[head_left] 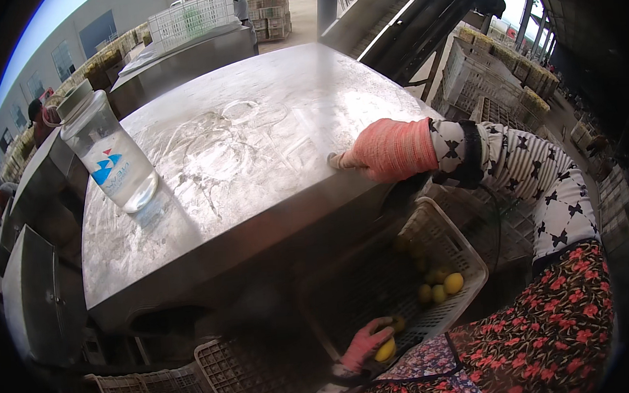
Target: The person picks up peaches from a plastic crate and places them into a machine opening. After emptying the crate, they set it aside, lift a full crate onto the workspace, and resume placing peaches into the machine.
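Note:
My right hand (391, 151), in a coral knitted glove, rests at the near edge of a scuffed metal tabletop (254, 150). One pale fingertip stretches out over the surface, and the other fingers are mostly hidden behind the glove's back. Lower down, my left hand (365, 345), in a pink glove, is at the near side of a plastic crate (469, 255). Its fingers are curled round a yellow lemon (386, 350). Several yellow and greenish lemons (439, 286) lie in the crate's right part; the rest of its inside is dark.
A clear water bottle (114, 155) stands on the tabletop's left. Another crate (242, 370) sits below the table. A dark conveyor (419, 24) slopes up behind, and stacked crates (491, 77) stand at the right. A white crate (192, 20) is farther back.

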Tool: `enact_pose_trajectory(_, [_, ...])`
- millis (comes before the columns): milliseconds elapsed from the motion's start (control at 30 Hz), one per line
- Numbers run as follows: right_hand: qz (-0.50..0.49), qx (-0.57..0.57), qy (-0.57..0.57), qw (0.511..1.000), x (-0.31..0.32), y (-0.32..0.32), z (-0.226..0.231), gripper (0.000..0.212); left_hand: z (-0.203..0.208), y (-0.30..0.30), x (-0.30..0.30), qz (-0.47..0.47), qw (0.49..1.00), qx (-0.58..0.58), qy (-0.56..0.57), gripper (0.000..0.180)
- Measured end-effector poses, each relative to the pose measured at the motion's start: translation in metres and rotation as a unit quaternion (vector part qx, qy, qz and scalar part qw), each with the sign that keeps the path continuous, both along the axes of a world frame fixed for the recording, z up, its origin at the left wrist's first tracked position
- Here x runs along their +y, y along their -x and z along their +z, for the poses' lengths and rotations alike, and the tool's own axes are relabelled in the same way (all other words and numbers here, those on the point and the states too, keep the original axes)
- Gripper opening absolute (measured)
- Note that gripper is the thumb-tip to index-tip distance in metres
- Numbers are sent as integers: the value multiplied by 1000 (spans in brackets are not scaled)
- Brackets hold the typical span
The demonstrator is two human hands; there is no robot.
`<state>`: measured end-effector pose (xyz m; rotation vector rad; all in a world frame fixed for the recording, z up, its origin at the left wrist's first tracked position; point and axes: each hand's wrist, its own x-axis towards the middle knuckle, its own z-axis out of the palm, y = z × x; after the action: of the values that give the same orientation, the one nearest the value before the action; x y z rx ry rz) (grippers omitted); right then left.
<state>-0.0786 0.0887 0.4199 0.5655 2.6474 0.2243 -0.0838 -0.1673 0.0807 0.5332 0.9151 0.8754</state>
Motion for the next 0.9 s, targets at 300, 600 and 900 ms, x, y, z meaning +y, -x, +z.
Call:
enact_pose_trajectory(300, [-27, 64, -93, 993, 102, 31, -6, 62, 5, -5, 13, 0, 983, 89, -161, 47])
enact_pose_trajectory(600, [-62, 56, -110, 991, 159, 32, -14, 65, 20, -14, 24, 42, 994, -73, 75, 46])
enact_pose_trajectory(900, [-49, 41, -34, 997, 75, -36, -17, 49, 2, -4, 22, 19, 997, -30, 66, 44])
